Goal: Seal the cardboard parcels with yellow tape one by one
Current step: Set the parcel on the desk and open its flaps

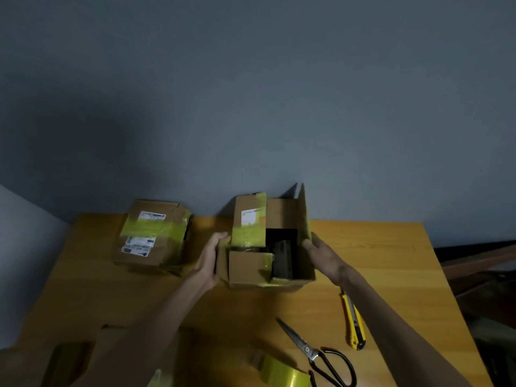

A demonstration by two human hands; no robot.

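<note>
Flaps come first on the open parcel (268, 277), which sits mid-table (377, 247) between both hands: in my judgement the short near flap (250, 265), already leaning inward, should go down fully before the tall labelled flap (250, 222) and the upright right flap (305, 213) are folded to meet over it, so the new tape has a flat seam to bridge. The left hand (210, 256) grips the left wall, its fingertips hooked over the rim; the right hand (321, 254) lies against the right wall at the foot of the upright flap, and whether its fingers curl round the edge I cannot tell. The box should be kept square under both palms while the flaps close, since the board looks soft and creased. The tape roll (282, 371) waits at the near edge, with scissors (315, 354) and a utility knife (353, 321) close by (either could cut the strip). The parcel itself is worn brown cardboard carrying patches of old yellow tape and a white label, with a dark item (282, 258) standing inside; a sealed parcel (152, 236) rests well to the left
</note>
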